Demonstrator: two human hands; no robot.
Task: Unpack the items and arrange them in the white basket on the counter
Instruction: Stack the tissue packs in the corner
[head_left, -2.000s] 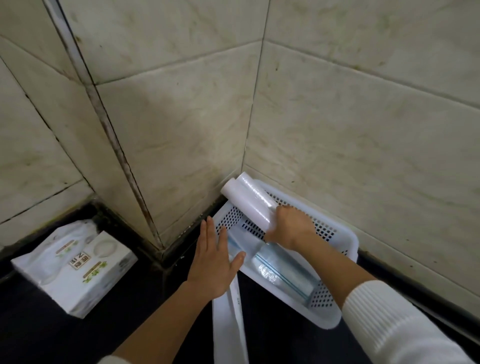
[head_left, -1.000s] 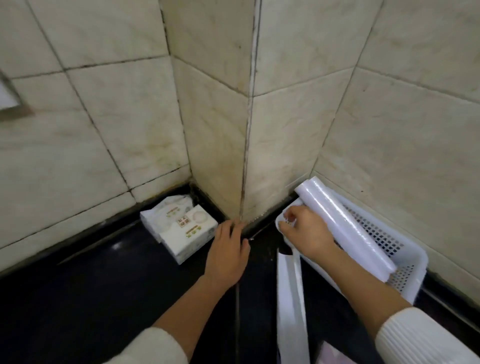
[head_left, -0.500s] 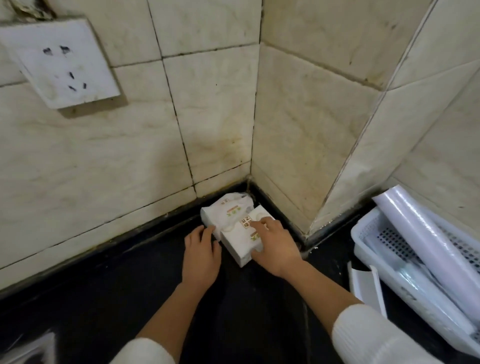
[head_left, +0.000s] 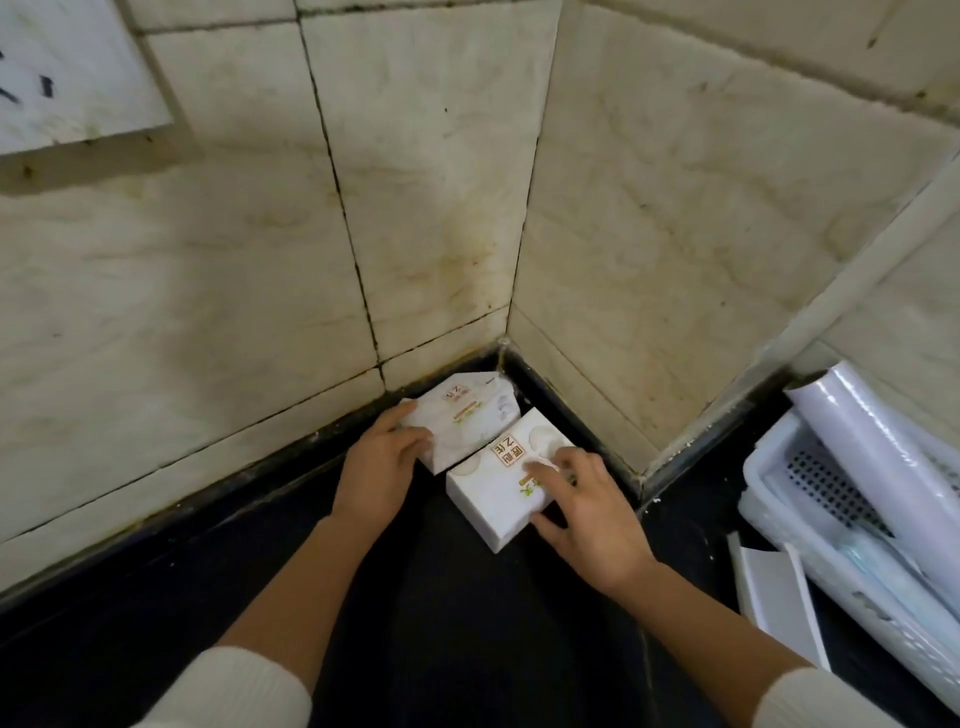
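Note:
Two white tissue packs lie in the wall corner on the black counter. My left hand (head_left: 382, 467) grips the far tissue pack (head_left: 467, 415) at its left end. My right hand (head_left: 587, 512) holds the near tissue pack (head_left: 493, 488), fingers on its top and thumb against its front right side. At the right edge stands the white perforated basket (head_left: 769, 467), with a white film roll (head_left: 893, 457) leaning across it and a clear wrapped item (head_left: 862, 545) on its floor.
An empty white carton sleeve (head_left: 779, 597) lies on the black counter (head_left: 441, 623) in front of the basket. Tiled walls close the corner behind the packs. A wall socket plate (head_left: 67, 73) is at the top left.
Both hands left the basket and the film roll, which now rests in it. They moved left to the tissue packs in the corner and closed on them. The view swung left.

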